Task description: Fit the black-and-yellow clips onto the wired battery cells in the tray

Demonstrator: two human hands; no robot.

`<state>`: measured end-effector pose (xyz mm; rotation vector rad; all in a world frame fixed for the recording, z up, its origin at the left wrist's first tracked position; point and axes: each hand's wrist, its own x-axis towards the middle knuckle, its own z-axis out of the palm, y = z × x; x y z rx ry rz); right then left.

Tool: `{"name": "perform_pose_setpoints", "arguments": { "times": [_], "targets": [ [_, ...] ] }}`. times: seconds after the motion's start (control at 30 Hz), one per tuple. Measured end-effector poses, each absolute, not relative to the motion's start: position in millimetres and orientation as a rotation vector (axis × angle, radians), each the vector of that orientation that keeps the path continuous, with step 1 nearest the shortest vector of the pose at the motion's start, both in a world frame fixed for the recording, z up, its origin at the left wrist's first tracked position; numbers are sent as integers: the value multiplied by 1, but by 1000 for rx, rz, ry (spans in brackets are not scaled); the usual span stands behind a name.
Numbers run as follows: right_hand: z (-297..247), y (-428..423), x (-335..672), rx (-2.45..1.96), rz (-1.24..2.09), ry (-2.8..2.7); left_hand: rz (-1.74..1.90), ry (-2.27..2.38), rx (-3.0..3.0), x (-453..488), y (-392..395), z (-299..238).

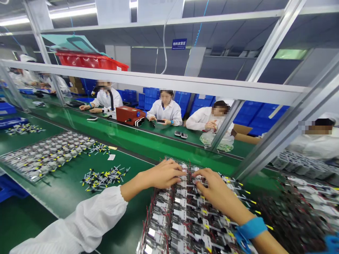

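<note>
Right, here we go: my left hand [164, 174] and my right hand [217, 190] are both down on the rows, fingers half-curled and spread, tips resting on the parts, and I can't tell whether either hand is actually gripping anything! Right under my palms sits a tray [146, 233] packed with small white-and-black connector modules [182, 211] trailing thin red wires, lined up on the green conveyor belt [127, 155] in front of me. There's a blue wrist strap [251, 228] on my right wrist and a white sleeve [87, 215] on my left arm. Just left of that arm, a loose heap of black-and-yellow leads [106, 179], then a clear tray of small parts [47, 157] beyond it. Off to my right, another wired tray [296, 211], and across the line a co-worker in a white coat [165, 113] beside a red box [129, 115]
</note>
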<state>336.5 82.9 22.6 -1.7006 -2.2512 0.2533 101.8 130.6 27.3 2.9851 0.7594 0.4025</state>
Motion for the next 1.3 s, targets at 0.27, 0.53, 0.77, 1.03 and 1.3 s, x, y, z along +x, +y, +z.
{"name": "perform_pose_setpoints", "arguments": {
  "times": [0.27,0.53,0.77,1.03,1.3],
  "targets": [
    [26,77,362,-1559,275,-2133,34,1760,2488,-45,135,-23],
    [28,76,359,-1552,330,-2164,-7,1972,2346,-77,118,-64],
    [35,74,355,-1556,374,-2172,92,2110,2223,-61,144,-65],
    [50,64,359,-1587,421,-2109,329,1839,2107,-43,153,-48],
    [75,50,316,-1329,414,-2193,844,1070,1552,59,128,46]
  ]
}}
